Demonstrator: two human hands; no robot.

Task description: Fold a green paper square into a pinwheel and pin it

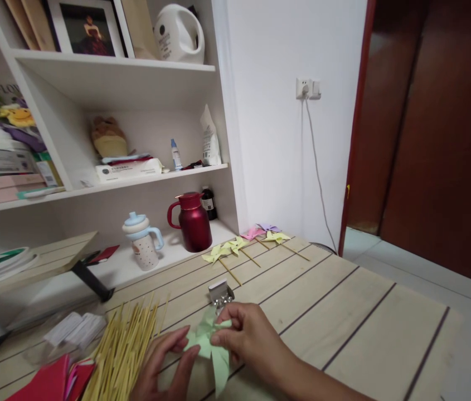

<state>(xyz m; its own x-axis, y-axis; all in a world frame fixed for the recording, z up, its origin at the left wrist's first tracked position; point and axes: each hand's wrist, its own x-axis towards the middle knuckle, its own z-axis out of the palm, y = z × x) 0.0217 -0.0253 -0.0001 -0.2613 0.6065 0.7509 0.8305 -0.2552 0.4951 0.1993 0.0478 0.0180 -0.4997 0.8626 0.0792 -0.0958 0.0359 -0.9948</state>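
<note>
A pale green paper pinwheel [207, 341] is held between my two hands above the striped table. My left hand [167, 359] pinches its left side between thumb and fingers. With thumb and bent fingers, my right hand [246, 337] grips a fold of the paper near the pinwheel's middle. Just behind the pinwheel stands a small opened box [220, 293] with shiny metal pieces inside. To the left of my left hand lies a heap of thin yellowish sticks [120, 348]. Red and pink paper [49, 380] sits at the lower left.
Several finished-looking pinwheels on sticks, one of them yellow [277, 238], lie along the table's far edge. Behind stand a red thermos jug [194, 223] and a cup with a blue lid [141, 242]. A raised wooden stand [57, 259] is at the left, near clear plastic packaging [68, 332].
</note>
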